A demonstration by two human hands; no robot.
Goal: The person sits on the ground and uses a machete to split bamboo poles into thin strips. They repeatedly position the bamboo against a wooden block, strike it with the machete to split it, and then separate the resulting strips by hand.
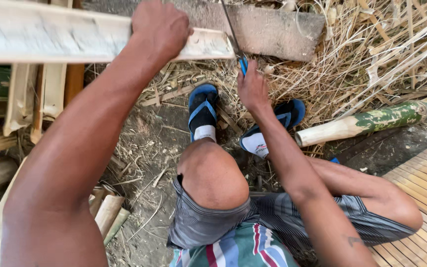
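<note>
Left hand clamps bamboo slat | right hand grips saw beside it

Bright daylight fills the scene, and it seems to come from above and from the far right. Beyond the right hand the dry straw is almost washed out. The pale bamboo piece under the left hand shows glare and some blur. Near both forearms the ground lies in soft shade. Straight lines bend slightly at the edges.
</note>
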